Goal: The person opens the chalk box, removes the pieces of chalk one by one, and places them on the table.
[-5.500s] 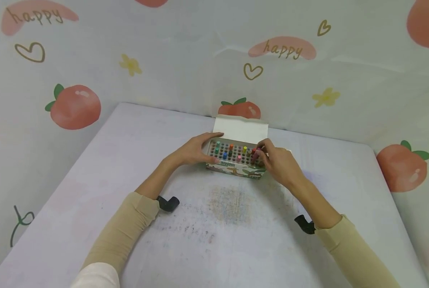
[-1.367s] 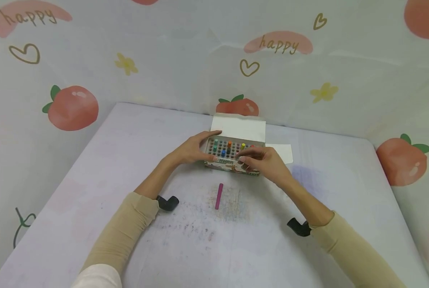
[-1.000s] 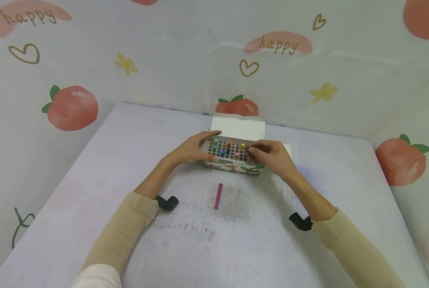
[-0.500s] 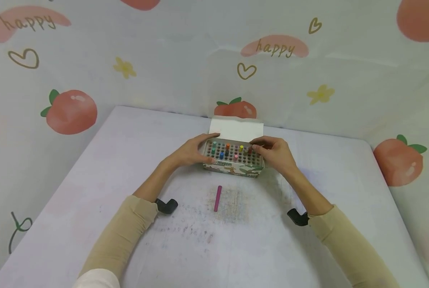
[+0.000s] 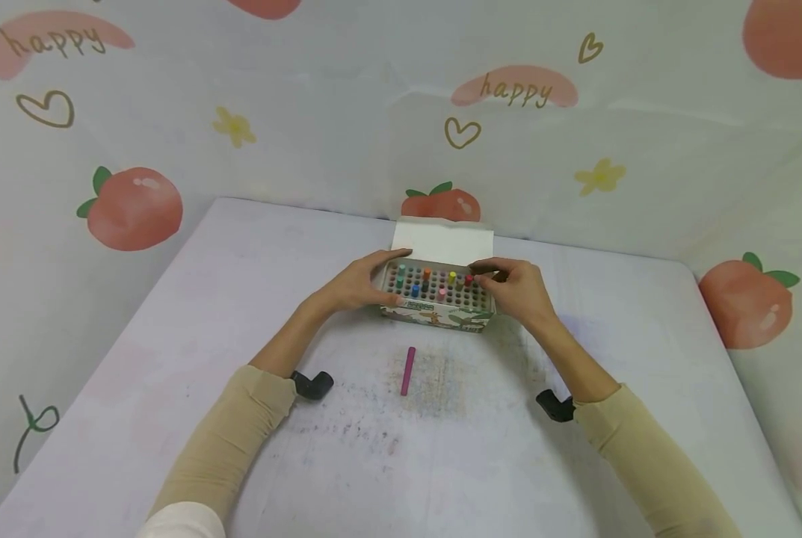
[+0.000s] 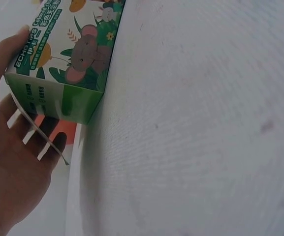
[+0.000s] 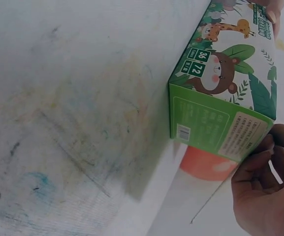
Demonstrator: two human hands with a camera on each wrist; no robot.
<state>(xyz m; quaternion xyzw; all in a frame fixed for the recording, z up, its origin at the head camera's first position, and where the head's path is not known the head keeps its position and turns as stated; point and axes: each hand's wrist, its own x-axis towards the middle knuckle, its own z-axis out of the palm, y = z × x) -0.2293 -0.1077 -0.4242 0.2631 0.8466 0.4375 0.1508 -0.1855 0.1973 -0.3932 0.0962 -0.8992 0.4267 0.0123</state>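
An open chalk box [image 5: 436, 317], printed with animals, stands at the back of the table. Coloured chalk sticks poke up from its perforated top, among them a pink one [image 5: 442, 294], a yellow one [image 5: 451, 276] and a red one [image 5: 469, 280]. My left hand [image 5: 355, 284] holds the box's left end, thumb on the front edge and fingers spread behind. Over the right end, my right hand [image 5: 516, 288] has its bent fingertips right beside the red chalk; I cannot tell whether they pinch it. A magenta chalk stick [image 5: 408, 371] lies on the table in front of the box.
The box's white lid [image 5: 442, 239] is folded back toward the patterned wall cloth [image 5: 347, 112]. Smudges of chalk colour [image 5: 441, 385] mark the tabletop [image 5: 293, 254]. Both wrists carry black mounts, the left one [image 5: 315, 385] and the right one [image 5: 555, 406].
The magenta chalk, earlier in my right hand, now lies on the table. My right hand has gone back over the box, from the pink chalk to the red one. My left hand stays put.
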